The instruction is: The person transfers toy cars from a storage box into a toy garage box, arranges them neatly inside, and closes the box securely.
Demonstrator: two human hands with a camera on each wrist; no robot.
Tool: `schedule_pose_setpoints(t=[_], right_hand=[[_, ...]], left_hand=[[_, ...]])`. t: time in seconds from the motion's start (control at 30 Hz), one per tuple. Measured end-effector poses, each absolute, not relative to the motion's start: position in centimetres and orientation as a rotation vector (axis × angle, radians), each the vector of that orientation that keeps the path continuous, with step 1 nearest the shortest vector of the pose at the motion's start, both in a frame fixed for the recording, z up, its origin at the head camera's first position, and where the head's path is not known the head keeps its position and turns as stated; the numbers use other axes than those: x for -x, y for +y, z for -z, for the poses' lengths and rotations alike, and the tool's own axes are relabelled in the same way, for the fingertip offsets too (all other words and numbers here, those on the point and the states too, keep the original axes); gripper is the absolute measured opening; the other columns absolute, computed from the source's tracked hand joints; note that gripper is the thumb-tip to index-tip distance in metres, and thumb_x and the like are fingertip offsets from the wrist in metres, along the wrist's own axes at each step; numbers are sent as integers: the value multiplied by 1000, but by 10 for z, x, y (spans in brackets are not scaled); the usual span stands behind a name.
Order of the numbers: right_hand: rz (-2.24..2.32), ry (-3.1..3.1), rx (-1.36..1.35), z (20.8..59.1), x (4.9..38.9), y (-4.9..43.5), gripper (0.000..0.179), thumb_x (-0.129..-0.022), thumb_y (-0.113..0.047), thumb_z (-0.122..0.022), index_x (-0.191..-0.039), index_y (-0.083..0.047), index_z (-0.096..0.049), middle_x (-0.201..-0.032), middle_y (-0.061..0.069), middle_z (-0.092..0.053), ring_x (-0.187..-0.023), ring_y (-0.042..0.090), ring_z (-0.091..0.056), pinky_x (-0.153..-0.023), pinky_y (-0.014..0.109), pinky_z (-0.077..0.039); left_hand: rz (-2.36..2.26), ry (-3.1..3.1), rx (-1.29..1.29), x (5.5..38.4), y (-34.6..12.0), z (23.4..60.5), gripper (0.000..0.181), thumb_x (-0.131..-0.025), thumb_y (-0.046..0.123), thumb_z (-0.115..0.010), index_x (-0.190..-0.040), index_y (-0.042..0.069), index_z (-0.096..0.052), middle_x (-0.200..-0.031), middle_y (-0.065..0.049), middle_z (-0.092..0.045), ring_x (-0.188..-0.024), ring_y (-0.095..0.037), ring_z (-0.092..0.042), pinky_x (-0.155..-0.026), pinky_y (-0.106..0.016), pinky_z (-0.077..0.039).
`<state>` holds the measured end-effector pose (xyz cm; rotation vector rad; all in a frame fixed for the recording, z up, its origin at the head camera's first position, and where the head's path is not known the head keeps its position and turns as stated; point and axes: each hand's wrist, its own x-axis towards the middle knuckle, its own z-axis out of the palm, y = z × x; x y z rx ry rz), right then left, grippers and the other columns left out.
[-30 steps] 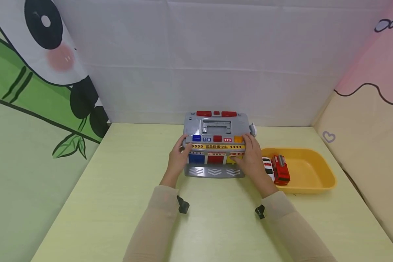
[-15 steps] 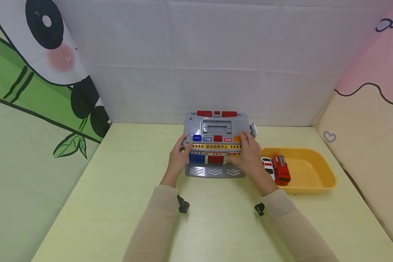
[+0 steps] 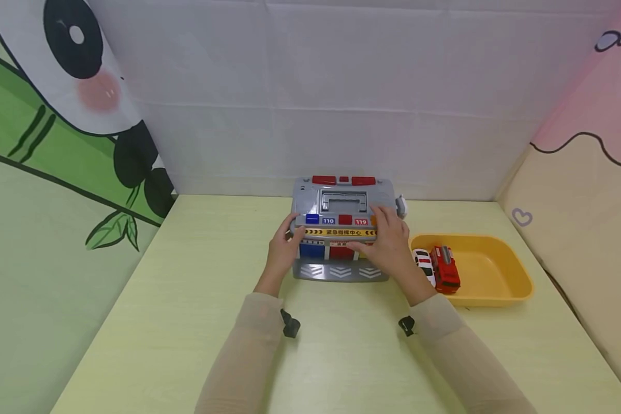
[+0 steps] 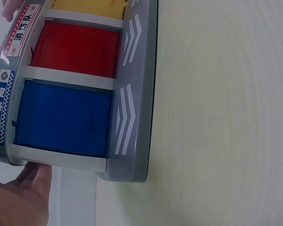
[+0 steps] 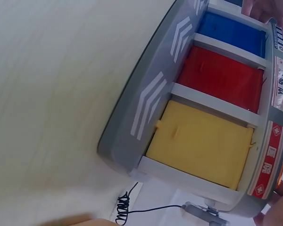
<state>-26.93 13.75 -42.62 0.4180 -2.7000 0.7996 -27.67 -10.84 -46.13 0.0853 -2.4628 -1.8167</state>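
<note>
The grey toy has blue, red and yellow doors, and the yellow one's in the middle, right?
Not quite: the red door is in the middle, between the blue door and the yellow door, as the right wrist view shows.

- Head view: from above the sleeves (image 3: 238,359), forward and down across the surface (image 3: 186,339) to the pale backdrop (image 3: 315,86); farthest off, fitting the whole toy station (image 3: 344,198) and yellow tray (image 3: 486,270).
- Left wrist: close up, turned sideways, facing the blue door (image 4: 61,117); the yellow door (image 4: 89,6) is cut off.
- Right wrist: also close, tilted, nearest the yellow door.
- All three views share the red door (image 5: 220,77).
</note>
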Motion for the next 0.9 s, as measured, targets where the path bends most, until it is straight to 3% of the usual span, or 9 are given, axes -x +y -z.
schedule_pose_setpoints(t=[0.47,0.9], right_hand=[[-745,-2761,-352,415,277,128,80,-80,-54,-74,-138,-5,-48,-138,15,-44,-128,34,-34,-111,55,-11],[-710,-2809,-339,414,282,125,61,-89,-55,-62,-125,-5,-58,-127,15,-52,-122,34,-40,-109,56,-17]], left_hand=[[1807,-2461,-85,277,-108,462,45,-100,42,-51,-144,34,-43,-145,-5,-46,-128,-31,-46,-101,-52,-41],[1806,-2456,-79,277,-107,463,45,-100,42,-51,-144,33,-44,-145,-4,-47,-128,-30,-46,-100,-51,-42]])
